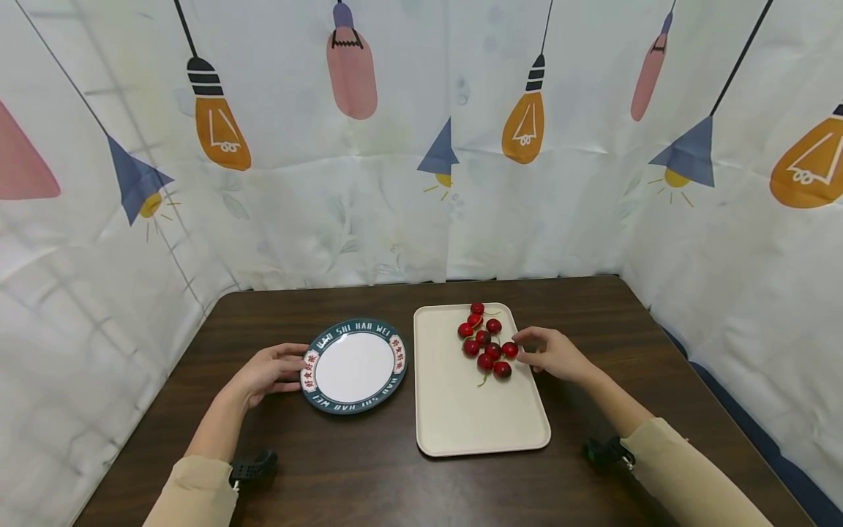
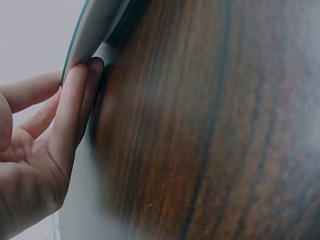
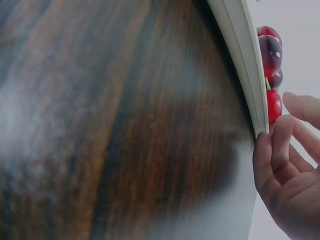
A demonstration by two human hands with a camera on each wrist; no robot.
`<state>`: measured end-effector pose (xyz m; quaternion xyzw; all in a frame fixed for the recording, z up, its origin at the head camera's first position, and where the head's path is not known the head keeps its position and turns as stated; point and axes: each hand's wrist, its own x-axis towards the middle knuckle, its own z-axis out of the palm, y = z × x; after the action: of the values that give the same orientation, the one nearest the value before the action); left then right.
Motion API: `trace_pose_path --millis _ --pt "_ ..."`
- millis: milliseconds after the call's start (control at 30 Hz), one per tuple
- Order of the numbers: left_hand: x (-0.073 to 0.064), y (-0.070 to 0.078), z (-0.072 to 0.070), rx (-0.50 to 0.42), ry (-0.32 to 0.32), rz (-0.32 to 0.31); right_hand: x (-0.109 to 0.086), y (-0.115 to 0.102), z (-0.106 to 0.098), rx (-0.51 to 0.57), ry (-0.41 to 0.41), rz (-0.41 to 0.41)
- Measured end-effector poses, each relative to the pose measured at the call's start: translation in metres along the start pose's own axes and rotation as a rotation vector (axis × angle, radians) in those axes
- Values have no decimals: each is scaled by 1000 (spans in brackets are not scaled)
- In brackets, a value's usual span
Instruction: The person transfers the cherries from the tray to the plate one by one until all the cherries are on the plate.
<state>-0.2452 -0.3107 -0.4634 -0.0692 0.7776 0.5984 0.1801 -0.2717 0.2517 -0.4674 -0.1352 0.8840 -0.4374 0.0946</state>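
Observation:
My left hand (image 1: 273, 373) is at the left edge of a round plate (image 1: 354, 367) with a white centre and a dark teal lettered rim. In the left wrist view its fingers (image 2: 70, 100) reach under the plate's rim, with another digit against the edge, pinching it. My right hand (image 1: 549, 353) is over the right edge of a cream rectangular tray (image 1: 477, 424), fingertips right beside a red cherry (image 1: 510, 350). In the right wrist view the fingers are loosely bent and apart around that cherry's near side, one of them at the tray's rim.
Several more cherries (image 1: 484, 361), some with green stems, lie in a cluster on the tray's upper right part. Plate and tray stand side by side on a dark wooden table (image 1: 316, 468). A patterned curtain (image 1: 316, 219) surrounds the table's back and sides.

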Motion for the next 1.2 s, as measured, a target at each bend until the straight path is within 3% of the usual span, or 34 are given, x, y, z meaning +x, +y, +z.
trace_pose_path --millis 333,733,1200 --pt "1 -2 -2 1 12 -9 4 -2 6 -32 -29 -25" --pt "2 -4 0 -5 -10 22 10 -4 9 -75 -31 -43" --pt "3 -2 -2 -21 -2 -8 9 -6 10 -83 -16 -39"
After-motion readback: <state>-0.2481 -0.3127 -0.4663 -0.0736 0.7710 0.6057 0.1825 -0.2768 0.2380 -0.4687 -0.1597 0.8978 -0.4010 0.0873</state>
